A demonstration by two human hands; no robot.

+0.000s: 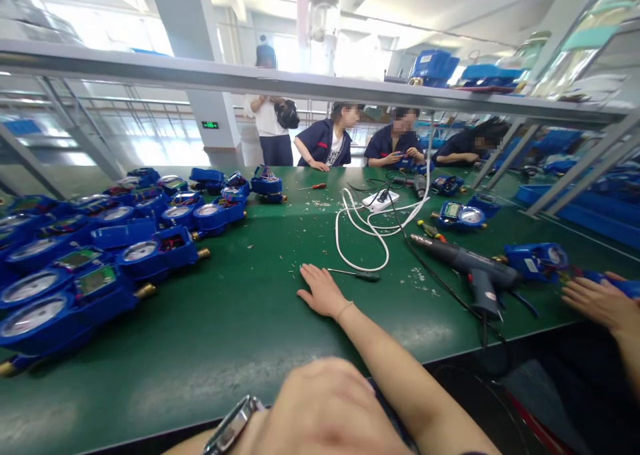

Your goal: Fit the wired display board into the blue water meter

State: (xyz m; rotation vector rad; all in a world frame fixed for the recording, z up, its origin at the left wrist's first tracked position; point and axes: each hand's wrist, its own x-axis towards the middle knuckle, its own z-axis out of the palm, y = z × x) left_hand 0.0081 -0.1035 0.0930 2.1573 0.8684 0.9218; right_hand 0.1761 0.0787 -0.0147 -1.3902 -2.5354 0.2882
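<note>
My right hand (pixel 323 290) lies flat, palm down and fingers stretched out, on the green table mat (pixel 240 322), holding nothing. A thin screwdriver with a dark handle (pixel 356 274) lies just right of its fingertips. My left hand (pixel 325 408), with a wristwatch (pixel 231 428), hovers close to the camera at the bottom edge. Only its blurred back shows and its fingers are hidden. A dark electric screwdriver (pixel 470 265) with a black cable lies to the right.
Several blue meters (pixel 100 255) crowd the left of the table, with more at the right (pixel 537 260). A coiled white cable and power strip (pixel 380 202) sit mid-table. Another person's hand (pixel 600 302) rests at the right edge. Three people work across the table.
</note>
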